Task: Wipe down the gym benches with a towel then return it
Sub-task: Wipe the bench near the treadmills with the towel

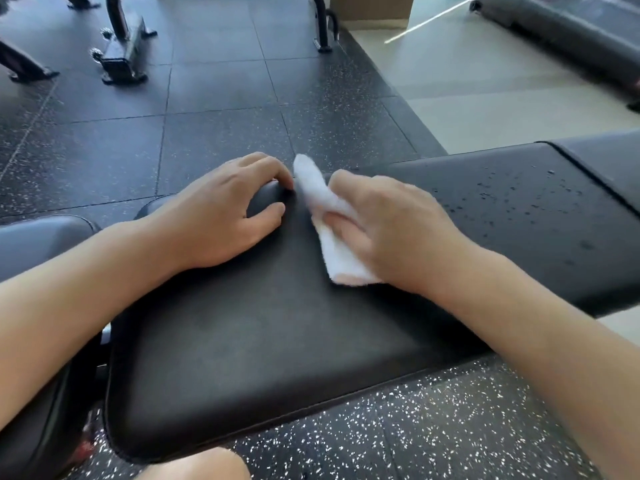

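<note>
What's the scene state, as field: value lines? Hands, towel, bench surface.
left hand: fingers curled over the far edge of the bench pad
right hand: pressing the white towel on the pad, fingers curled round it
water droplets: on the pad to the right of the towel
floor: dark speckled rubber tiles

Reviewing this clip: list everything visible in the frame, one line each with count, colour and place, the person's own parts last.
bench pad: one, black, centre foreground
water droplets: many, clear, on the pad's right part
towel: one, white, on the pad under the right hand
rubber floor: black, speckled, around the bench
equipment frames: several, black, top left
cardboard box: one, brown, top centre
left hand: one, gripping the pad's far edge
right hand: one, holding the towel
</note>
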Demonstrator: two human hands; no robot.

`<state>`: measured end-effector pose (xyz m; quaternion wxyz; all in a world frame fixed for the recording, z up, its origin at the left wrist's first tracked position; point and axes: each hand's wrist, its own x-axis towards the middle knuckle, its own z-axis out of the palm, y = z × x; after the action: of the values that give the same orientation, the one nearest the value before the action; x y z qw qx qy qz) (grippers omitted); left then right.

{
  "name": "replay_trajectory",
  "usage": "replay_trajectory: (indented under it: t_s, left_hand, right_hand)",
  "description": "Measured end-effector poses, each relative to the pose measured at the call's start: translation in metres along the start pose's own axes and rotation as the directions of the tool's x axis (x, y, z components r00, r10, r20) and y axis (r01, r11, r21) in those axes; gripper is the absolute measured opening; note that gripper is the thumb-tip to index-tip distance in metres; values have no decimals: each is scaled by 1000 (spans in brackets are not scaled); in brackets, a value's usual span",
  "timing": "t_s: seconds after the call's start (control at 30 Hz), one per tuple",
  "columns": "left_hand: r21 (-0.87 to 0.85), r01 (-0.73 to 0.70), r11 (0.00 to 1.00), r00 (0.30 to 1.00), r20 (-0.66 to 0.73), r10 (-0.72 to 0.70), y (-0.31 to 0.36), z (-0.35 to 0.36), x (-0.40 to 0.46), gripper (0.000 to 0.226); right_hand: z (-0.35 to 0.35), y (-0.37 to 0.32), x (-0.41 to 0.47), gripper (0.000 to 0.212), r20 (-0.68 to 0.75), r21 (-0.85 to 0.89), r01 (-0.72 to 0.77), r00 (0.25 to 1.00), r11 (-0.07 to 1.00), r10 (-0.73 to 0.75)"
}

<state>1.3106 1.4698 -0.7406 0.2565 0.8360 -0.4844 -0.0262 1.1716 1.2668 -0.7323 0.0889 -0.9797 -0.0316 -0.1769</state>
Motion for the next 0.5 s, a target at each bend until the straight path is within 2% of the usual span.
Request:
replay_trajectory:
  t_s: [0.07,0.13,0.2,0.23,0.3,0.37,0.5]
  left_hand:
    - [-2,-39,999,999,15,39,2,0,2,26]
    - [19,-61,998,998,23,60,3,0,2,27]
    - [27,-65,997,998,18,65,4,2,-1,28]
    - [25,-64,998,998,20,63,5,3,-3,29]
    - [18,-65,998,997,30,64,7,4,-3,33]
    - [9,-55,998,998,40,55,8,4,-1,35]
    - [36,-53,998,999,4,53,15,7,-6,34]
  right_hand:
    - [-7,-25,-22,18,95,104,122,987,987,-132]
    - [-16,-12,-19,15,105,84,3,994,996,-11]
    - [-26,8,-12,31,24,9,-142,990,990,142]
    - [-29,9,-17,34,25,-16,-140,990,990,141]
    - [-25,-13,-38,14,92,6,-7,996,1000,7]
    - [-22,-32,-57,18,175,47,100,979,994,-107]
    - [-37,0,-49,20,119,89,-119,987,989,109]
